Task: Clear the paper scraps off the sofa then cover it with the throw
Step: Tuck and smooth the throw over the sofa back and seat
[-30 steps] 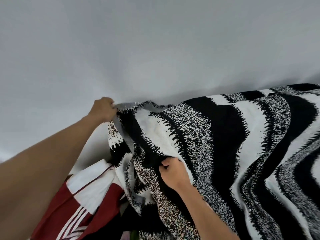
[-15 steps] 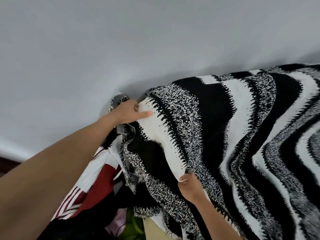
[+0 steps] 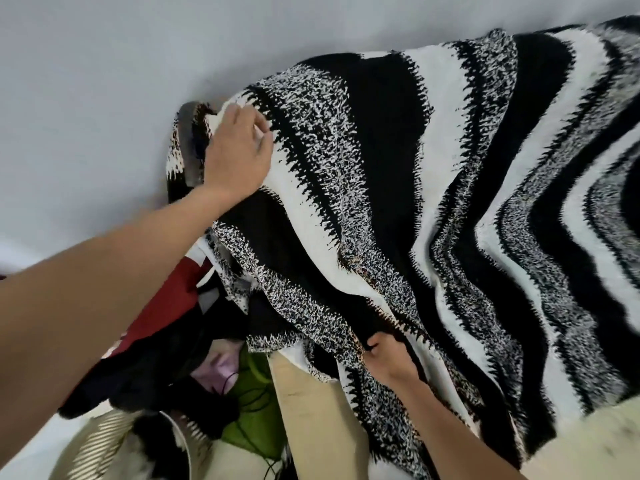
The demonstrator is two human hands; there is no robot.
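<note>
A black-and-white wavy-striped throw (image 3: 433, 209) lies draped over the sofa, covering its back and most of its seat. My left hand (image 3: 239, 154) rests on the throw's upper left corner at the top of the sofa back, fingers bent onto the cloth. My right hand (image 3: 388, 356) grips a fold of the throw's lower left edge. Beige sofa fabric (image 3: 311, 407) shows below that edge. No paper scraps are in view.
A pale grey wall (image 3: 138, 64) stands behind the sofa. To the sofa's left lies a pile of clothes (image 3: 166, 299) in red, white and black, with green and pink items below. A slatted cream basket (image 3: 104, 445) sits at the bottom left.
The view has tilted down and closed in. My left hand has moved onto the top corner of the throw and my right hand has slid lower along the left edge.
</note>
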